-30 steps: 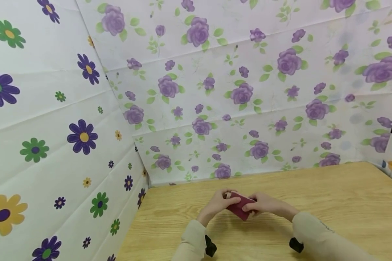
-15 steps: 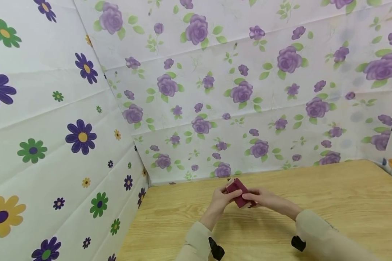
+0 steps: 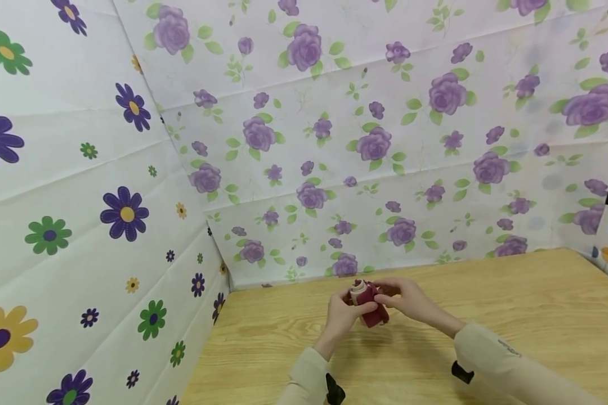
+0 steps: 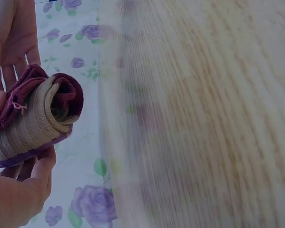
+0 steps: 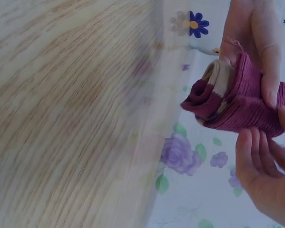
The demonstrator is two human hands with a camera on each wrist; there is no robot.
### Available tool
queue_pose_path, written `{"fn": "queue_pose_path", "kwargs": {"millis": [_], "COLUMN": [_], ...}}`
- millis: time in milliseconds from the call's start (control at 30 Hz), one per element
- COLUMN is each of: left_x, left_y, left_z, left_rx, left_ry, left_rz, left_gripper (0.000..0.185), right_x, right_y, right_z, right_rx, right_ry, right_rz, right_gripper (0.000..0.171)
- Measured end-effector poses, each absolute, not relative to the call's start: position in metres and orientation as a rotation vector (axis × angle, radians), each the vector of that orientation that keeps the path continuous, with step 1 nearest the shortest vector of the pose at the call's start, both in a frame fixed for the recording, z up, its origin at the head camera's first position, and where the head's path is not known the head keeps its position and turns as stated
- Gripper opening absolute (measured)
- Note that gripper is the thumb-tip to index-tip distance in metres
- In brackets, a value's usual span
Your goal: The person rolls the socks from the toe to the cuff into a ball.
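Observation:
A maroon and beige knitted sock bundle (image 3: 374, 315) is held between my two hands above the wooden table. Its rolled end, with a beige ribbed band, shows at the top in the head view. My left hand (image 3: 338, 315) grips its left side, thumb across the front. From the right, my right hand (image 3: 411, 301) pinches the upper edge between thumb and fingers. The left wrist view shows the ribbed beige roll (image 4: 37, 118) with maroon layers around it. In the right wrist view, a folded maroon flap (image 5: 244, 111) covers much of the bundle, and a loose thread sticks out.
The wooden table (image 3: 512, 304) spreads out below both hands. Behind it hangs a wall sheet with purple roses (image 3: 284, 169), and a sheet with colourful daisies (image 3: 81, 180) covers the left side. Black wrist straps (image 3: 335, 389) show at the sleeves.
The sock bundle has risen slightly and turned, so its beige rolled end now shows at the top. My right hand has shifted from the front face to the upper right edge.

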State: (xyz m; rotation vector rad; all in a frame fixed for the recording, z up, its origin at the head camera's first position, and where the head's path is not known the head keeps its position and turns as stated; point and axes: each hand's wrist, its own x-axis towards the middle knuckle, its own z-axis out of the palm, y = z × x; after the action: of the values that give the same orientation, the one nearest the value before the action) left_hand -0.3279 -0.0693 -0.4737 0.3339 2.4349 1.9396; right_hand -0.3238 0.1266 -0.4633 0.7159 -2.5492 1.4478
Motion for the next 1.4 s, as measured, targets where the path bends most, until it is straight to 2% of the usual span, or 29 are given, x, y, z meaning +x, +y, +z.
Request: {"fn": "queue_pose_path", "kwargs": {"millis": [167, 333, 500, 767, 1400], "left_x": [-0.328, -0.326, -0.324, -0.327, -0.317], "left_y": [-0.068, -0.063, -0.063, -0.068, -0.064], "left_z": [-0.478, -0.476, -0.469, -0.473, -0.466], "left_rx": [0.305, 0.321, 0.316, 0.276, 0.229], "left_ry": [2.386, 2.388, 2.295, 2.005, 2.274], "left_rz": [2.010, 2.043, 2.108, 2.204, 2.029], "left_gripper": [0.071, 0.058, 0.051, 0.058, 0.047], "right_x": [-0.323, -0.318, -0.317, -0.316, -0.310], "right_y": [0.124, 0.118, 0.118, 0.121, 0.118], "right_z": [-0.459, -0.457, -0.459, -0.461, -0.469], "right_rx": [0.649, 0.523, 0.541, 0.501, 0.438], "right_ry": [-2.579, -2.544, -2.482, -2.478, -2.442], "right_rz": [1.438, 1.315, 1.250, 1.501, 1.701], "right_gripper": [0.035, 0.023, 0.016, 0.032, 0.029]}}
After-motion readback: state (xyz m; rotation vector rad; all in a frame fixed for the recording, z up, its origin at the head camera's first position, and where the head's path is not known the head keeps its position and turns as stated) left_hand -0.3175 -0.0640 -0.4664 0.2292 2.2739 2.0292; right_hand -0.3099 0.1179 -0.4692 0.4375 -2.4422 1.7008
